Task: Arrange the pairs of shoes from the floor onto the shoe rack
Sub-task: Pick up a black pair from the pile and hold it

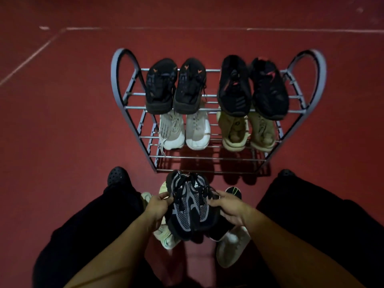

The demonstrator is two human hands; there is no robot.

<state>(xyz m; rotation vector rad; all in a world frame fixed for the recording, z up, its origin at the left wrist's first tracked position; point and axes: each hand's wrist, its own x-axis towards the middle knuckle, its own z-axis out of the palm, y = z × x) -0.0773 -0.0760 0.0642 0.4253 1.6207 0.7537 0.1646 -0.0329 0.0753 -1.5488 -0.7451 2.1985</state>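
Between both hands, just short of the shoe rack [218, 158]: gripping one black-and-grey pair of shoes [192, 206].
Left hand [159, 206] and right hand [229, 207] clasping opposite sides; beneath the hands, lying on the floor [62, 121], pale shoes [231, 245]; beyond the hands, filling two shelves, four pairs.

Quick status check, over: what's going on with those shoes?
Left hand and right hand grip black-grey pair. Rack bottom shelf bare. Pale shoes on floor underneath.

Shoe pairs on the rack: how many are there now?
4. On the top shelf: black pair left, black pair right. On the middle shelf: white pair left, beige pair right. None seem hidden.
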